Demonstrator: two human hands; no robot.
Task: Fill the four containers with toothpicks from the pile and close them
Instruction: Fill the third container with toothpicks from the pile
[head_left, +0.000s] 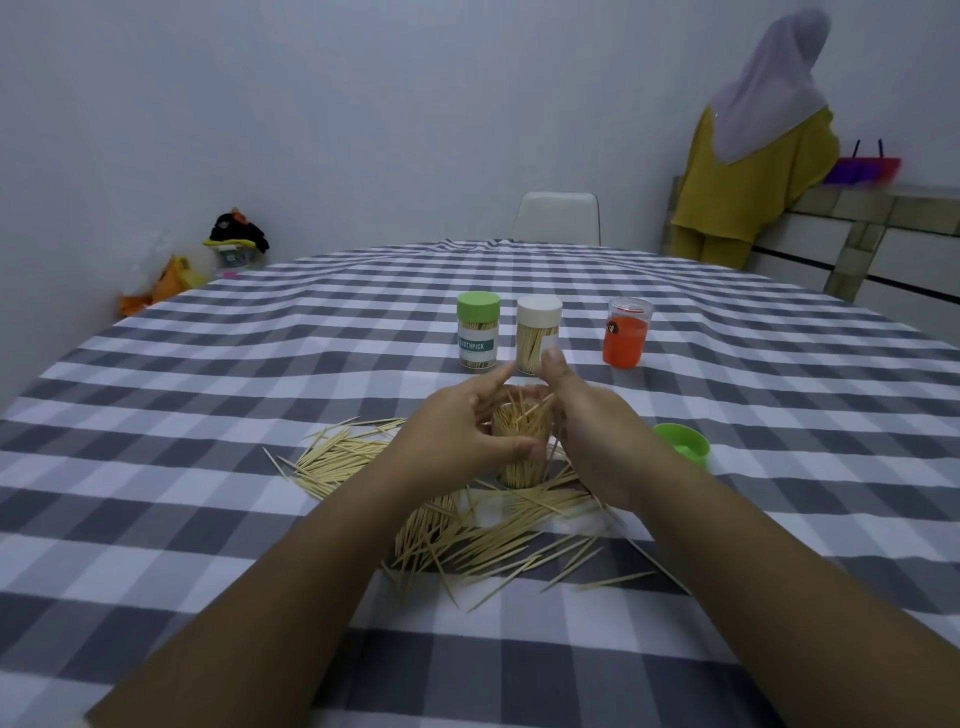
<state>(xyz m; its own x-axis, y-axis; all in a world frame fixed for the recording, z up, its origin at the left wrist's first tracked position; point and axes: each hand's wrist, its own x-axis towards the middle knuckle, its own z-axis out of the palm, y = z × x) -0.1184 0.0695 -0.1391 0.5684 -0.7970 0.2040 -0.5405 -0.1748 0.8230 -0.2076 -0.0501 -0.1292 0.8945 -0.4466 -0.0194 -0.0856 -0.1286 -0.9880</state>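
An open container (521, 451), crammed w/ toothpicks, is held upright at desk (260, 374) centre amid the loose pile (483, 530). It is gripped by the left hand (457, 431); the right hand (587, 431) is curled round its far side. A green lid (681, 446) is seen just right.

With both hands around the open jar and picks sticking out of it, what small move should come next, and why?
Probably tap the stray toothpicks down level. The jar, held by the left hand and right hand, looks full, but tips stick out crooked above its rim, so the green lid beside it would not seat.
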